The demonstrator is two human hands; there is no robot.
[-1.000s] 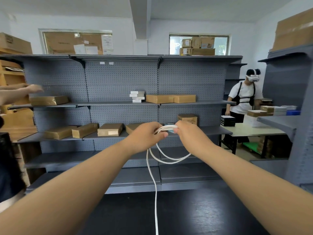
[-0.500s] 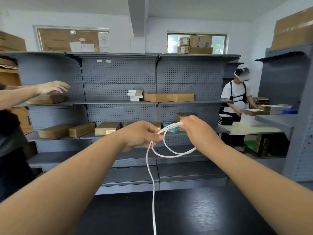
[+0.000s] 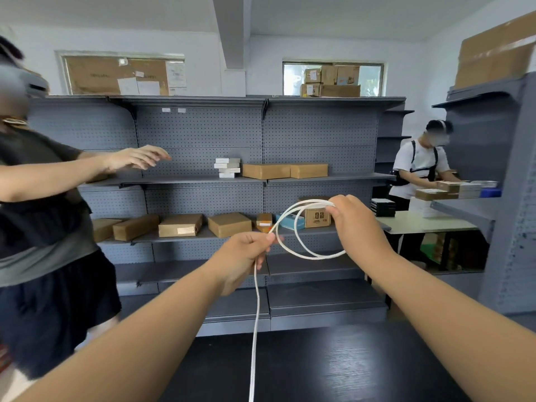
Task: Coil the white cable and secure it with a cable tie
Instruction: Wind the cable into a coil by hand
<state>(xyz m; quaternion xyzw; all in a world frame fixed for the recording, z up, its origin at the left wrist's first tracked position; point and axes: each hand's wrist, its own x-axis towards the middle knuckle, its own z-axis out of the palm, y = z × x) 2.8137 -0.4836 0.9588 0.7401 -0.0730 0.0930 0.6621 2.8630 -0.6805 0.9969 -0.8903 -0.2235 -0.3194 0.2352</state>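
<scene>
1. The right grip point(image 3: 358, 224) is clenched on the top of the white cable point(image 3: 308, 256), where two turns come together under its fingers.
2. The left grip point(image 3: 245, 256) pinches the same cable between thumb and fingers, at the place where the loops end and the free part begins.
3. The two loops hang in the air between the hands, above the dark counter point(image 3: 362, 369) and not touching it. They lie to the right of the left grip and lower-left of the right grip, with their open face turned toward the camera.
4. From the left grip the free part falls almost straight down, so its long axis is vertical. The left grip is the nearer one to it. In my judgement, the next turn must be carried from there up and to the right, into the right grip.
5. The coiling seems to be at an early stage, since only two turns are made.
6. The lower part of the cable leaves the picture at the bottom edge, so its end and remaining length are cut off.
7. The fingertips of the right grip are hidden behind the hand.
8. I see no cable tie anywhere.
9. Behind are a grey shelf unit point(image 3: 203, 134) with cardboard boxes point(image 3: 229, 224) and two other persons.
</scene>
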